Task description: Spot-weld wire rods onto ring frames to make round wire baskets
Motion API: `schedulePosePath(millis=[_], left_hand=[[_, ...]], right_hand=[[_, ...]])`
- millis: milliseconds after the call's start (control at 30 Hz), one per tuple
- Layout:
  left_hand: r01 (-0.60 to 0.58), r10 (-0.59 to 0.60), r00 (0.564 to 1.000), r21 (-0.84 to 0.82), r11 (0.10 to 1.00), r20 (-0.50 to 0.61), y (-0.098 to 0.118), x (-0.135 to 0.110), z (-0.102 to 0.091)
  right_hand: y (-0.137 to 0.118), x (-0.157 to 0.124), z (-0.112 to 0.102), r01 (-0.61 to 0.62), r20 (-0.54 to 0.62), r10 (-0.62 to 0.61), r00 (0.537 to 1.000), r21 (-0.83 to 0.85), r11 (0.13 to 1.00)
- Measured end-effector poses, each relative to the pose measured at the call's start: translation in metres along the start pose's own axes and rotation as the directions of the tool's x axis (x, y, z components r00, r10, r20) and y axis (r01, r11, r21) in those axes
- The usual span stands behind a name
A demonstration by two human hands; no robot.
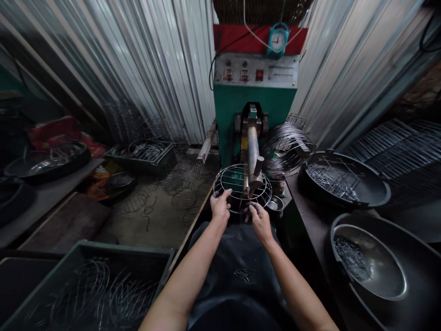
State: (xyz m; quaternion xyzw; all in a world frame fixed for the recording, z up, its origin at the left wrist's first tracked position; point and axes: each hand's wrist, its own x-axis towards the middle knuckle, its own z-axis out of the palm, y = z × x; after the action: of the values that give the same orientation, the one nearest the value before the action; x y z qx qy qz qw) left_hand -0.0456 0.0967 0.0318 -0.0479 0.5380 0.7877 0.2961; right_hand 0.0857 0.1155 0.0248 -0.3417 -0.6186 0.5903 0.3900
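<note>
A round wire basket (220, 177) sits around the metal arm of a green spot welder (253, 151), tilted under its tip. My left hand (221, 205) grips the basket's rim at the near left side, thumb lying over the wires. On the near right, close below the electrode tip, my right hand (260, 218) pinches something at the rim, too small to make out. Several short bent wires (244, 274) lie on the dark apron (227, 257) over my lap.
Stacked wire rings (287, 147) hang right of the welder. Two large black pans (375, 184) with wire pieces and bowls stand at right. Green crates (82, 248) of wire parts sit at left. A teal clock (277, 40) hangs above the control panel (257, 71).
</note>
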Motion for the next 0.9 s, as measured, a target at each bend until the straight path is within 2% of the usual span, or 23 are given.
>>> schedulePosePath(millis=[300,500,667,900], left_hand=[[0.051,-0.051,0.998,0.004,0.999,-0.044,-0.001,0.001,0.004],[0.03,-0.03,0.997,-0.001,1.0,-0.069,-0.002,-0.005,0.004],[0.009,-0.013,0.992,-0.037,0.999,-0.124,-0.002,-0.014,0.007],[-0.017,0.007,0.988,-0.063,0.998,-0.151,-0.007,-0.02,0.005]], right_hand=[[0.0,0.006,-0.002,-0.018,-0.009,0.018,1.0,0.001,1.0],[0.001,0.006,0.0,-0.039,-0.032,0.039,0.999,0.006,0.999],[-0.003,0.005,-0.001,-0.005,-0.061,0.002,0.998,-0.043,0.999],[0.005,0.01,0.0,0.03,-0.101,-0.042,0.994,-0.12,0.992]])
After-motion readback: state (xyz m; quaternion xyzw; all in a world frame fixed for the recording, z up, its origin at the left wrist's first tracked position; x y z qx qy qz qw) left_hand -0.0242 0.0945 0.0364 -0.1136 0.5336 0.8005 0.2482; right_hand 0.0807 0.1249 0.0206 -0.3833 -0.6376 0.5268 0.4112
